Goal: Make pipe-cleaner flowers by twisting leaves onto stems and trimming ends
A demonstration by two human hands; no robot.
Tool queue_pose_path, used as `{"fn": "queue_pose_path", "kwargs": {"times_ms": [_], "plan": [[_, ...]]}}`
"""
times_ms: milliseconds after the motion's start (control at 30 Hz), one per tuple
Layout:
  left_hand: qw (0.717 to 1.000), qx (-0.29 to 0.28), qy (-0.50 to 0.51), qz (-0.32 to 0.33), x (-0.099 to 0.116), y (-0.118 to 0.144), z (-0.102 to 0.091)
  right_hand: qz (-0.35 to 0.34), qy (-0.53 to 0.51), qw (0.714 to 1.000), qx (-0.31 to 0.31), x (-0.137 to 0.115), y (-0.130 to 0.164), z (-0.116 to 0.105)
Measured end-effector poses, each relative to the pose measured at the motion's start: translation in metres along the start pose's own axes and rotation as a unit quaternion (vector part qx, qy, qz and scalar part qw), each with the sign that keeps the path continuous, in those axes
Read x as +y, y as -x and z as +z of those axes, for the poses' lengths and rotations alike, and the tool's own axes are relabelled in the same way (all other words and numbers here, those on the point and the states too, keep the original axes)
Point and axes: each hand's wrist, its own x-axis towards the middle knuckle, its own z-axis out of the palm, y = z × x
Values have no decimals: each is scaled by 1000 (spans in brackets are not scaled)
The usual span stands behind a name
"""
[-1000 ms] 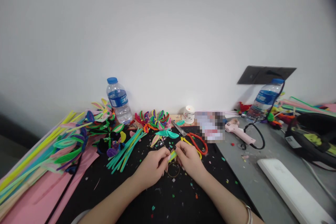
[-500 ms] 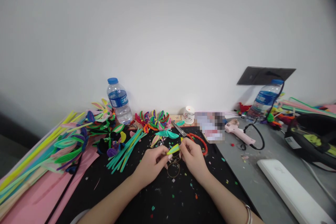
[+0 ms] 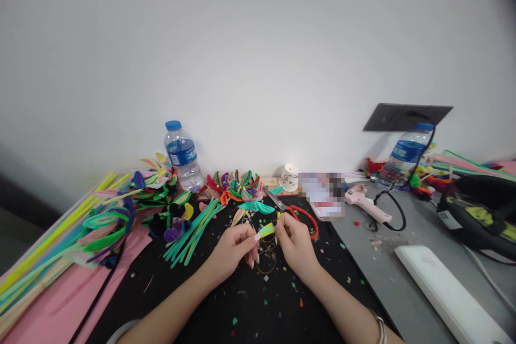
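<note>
Between my two hands, above the black mat [image 3: 217,301], is a yellow-green pipe-cleaner petal [image 3: 266,230]. My left hand [image 3: 235,247] pinches its left end between thumb and forefinger. At the other end, the fingertips of my right hand [image 3: 295,238] are closed on its yellow tip. Thin wire rings [image 3: 266,262] lie on the mat just below the petal. Scissors with red handles [image 3: 308,219] rest behind my right hand. Cut teal pipe cleaners [image 3: 193,236] lie in a bundle left of my left hand, and a teal petal piece [image 3: 257,206] is behind.
Finished pipe-cleaner flowers [image 3: 237,185] line the wall beside a water bottle [image 3: 183,158] and a paper cup [image 3: 289,177]. To the right are a pink glue gun [image 3: 368,206], a white power bank [image 3: 447,290] and a black helmet [image 3: 479,215]. Long pipe cleaners [image 3: 68,226] lie at left.
My left hand's fingers have shifted slightly along the petal, its lower fingers loosening downward. The petal stays between both hands, turned a little.
</note>
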Motion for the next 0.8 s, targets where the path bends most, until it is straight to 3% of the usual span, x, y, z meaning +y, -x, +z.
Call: {"fn": "queue_pose_path", "kwargs": {"times_ms": [233,400,600,667,800], "plan": [[995,13,72,-61,1,0,2,-70,64,996,4,-4,1,-1],[1000,8,25,-1,2,2,3,-48,42,998,26,-2,0,-1],[999,-22,-14,42,2,5,4,47,-129,983,-125,2,3,6],[998,-23,-29,41,1,6,5,52,-112,982,-146,1,4,8],[999,-6,-46,22,0,8,7,-9,-16,993,-119,-4,4,9]]}}
